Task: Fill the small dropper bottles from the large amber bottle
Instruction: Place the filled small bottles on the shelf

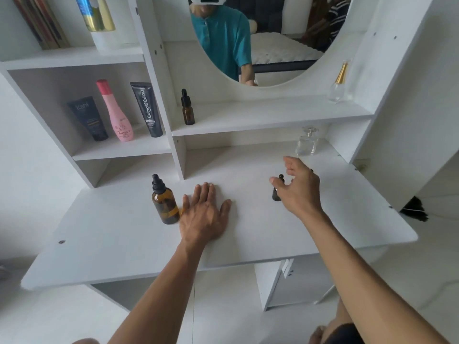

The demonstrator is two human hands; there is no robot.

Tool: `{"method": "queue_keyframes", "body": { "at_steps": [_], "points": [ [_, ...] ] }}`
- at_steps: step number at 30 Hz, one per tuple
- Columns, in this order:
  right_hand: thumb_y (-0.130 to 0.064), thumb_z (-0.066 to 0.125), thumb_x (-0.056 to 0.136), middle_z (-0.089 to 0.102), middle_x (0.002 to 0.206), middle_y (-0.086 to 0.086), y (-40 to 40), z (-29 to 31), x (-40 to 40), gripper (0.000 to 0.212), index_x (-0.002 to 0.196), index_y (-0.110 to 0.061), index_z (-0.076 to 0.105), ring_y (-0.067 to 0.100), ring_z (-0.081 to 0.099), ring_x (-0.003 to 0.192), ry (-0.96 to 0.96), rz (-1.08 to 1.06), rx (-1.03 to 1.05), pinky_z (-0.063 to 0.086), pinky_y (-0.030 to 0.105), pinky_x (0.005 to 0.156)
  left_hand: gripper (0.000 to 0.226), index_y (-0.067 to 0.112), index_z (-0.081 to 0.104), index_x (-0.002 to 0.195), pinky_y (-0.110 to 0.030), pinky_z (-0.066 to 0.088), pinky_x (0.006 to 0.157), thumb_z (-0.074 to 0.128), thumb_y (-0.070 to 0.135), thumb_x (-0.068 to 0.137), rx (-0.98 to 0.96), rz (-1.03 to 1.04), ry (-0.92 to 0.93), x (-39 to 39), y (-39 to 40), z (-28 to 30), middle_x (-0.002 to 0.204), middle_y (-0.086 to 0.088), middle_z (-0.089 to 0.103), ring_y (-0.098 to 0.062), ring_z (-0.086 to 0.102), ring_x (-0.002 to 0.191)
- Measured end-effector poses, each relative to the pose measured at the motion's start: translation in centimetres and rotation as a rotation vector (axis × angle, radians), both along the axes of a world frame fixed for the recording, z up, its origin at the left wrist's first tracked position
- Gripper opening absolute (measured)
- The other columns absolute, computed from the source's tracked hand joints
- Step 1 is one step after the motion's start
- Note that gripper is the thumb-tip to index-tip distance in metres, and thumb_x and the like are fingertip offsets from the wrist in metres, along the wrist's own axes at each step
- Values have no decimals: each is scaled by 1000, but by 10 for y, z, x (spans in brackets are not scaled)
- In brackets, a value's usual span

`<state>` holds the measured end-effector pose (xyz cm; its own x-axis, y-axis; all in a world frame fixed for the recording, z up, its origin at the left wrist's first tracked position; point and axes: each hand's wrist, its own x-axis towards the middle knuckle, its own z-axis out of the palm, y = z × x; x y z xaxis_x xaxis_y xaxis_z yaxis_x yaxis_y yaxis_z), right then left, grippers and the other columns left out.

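I note the left hand (206, 214) flat, fingers straight, on the desk (111, 234) beside the large amber bottle (166, 202) (capped). The right hand (298, 187), fingers spread, hovers at a small dropper bottle (276, 193).

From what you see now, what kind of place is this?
Probably a bedroom dressing table: an oval mirror reflecting a bed, cosmetic tubes on white shelves, and perfume bottles on the tabletop.
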<state>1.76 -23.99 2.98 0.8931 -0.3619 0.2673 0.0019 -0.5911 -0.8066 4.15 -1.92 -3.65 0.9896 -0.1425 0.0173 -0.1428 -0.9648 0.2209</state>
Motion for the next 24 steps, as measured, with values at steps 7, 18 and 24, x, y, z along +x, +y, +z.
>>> {"method": "queue_keyframes", "body": {
  "at_steps": [7, 18, 24],
  "points": [
    [-9, 77, 82, 69, 100, 9, 3, -30, -2, 32, 112, -8, 65, 25, 67, 96, 92, -64, 173, 53, 23, 80, 79, 17, 7, 164, -46, -1, 128, 13, 66, 102, -5, 1, -3, 1, 0, -1, 172, 3, 2, -17, -3, 159],
    [-16, 75, 84, 72, 83, 2, 29, -12, 9, 12, 89, -12, 65, 20, 70, 83, 13, 53, 97, 57, 36, 82, 80, 18, 9, 164, -46, -1, 128, 13, 67, 101, -28, 12, -26, 1, 1, -4, 172, 3, 5, -16, -2, 159],
    [-21, 74, 85, 73, 88, 2, 65, 52, 35, 18, 96, -10, 66, 18, 69, 85, -147, 189, 40, 56, 37, 82, 80, 17, 10, 164, -47, -1, 128, 14, 66, 101, -41, 9, -38, -1, 0, -2, 172, 2, 6, -17, -2, 159]
  ]
}}
